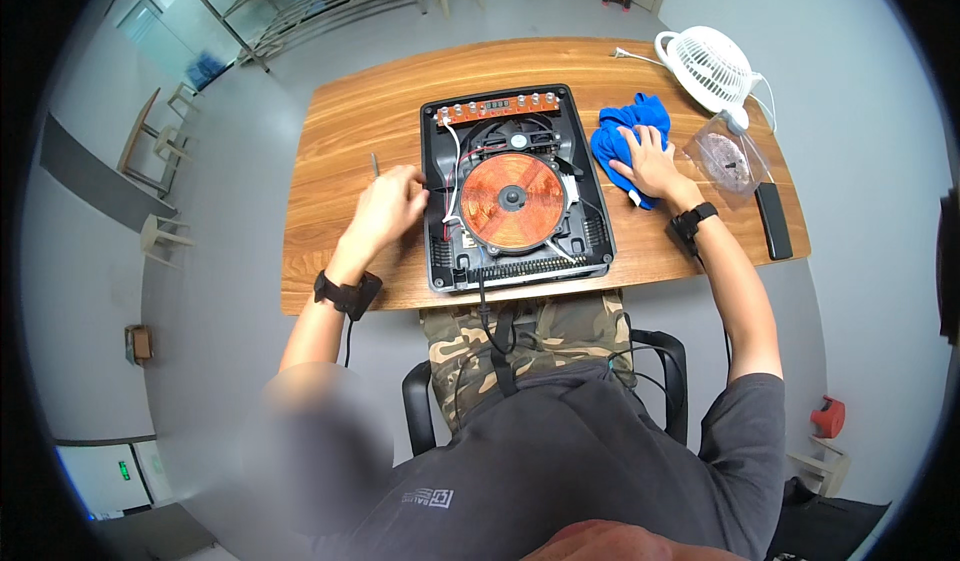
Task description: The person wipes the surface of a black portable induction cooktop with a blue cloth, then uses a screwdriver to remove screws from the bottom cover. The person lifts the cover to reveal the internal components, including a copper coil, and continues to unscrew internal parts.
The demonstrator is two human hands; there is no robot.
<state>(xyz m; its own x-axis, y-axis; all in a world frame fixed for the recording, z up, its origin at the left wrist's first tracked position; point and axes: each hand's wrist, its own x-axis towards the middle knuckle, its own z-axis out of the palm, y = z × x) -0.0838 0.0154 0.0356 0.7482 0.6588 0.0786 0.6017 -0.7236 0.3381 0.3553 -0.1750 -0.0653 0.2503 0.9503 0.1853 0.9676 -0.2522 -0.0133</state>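
An opened induction cooker (434, 251) lies before me, its black case exposing a round copper coil (490, 201), an orange circuit board (480, 113) and loose wires. Beside the case's left edge is my left hand (388, 206), fingers curled in, their tips close to the rim; what they hold, if anything, is hidden. A thin grey metal rod (375, 164) shows just beyond that hand, partly hidden by it. On the right, my right hand (650, 164) rests on a crumpled blue cloth (632, 116) with its fingers spread.
A white fan (708, 61) with a cord stands at the back right of the wooden table (350, 111). Nearer are a clear plastic container (725, 161) with small bits inside and a black oblong device (773, 221). The cooker's black cord (484, 311) hangs over the front edge.
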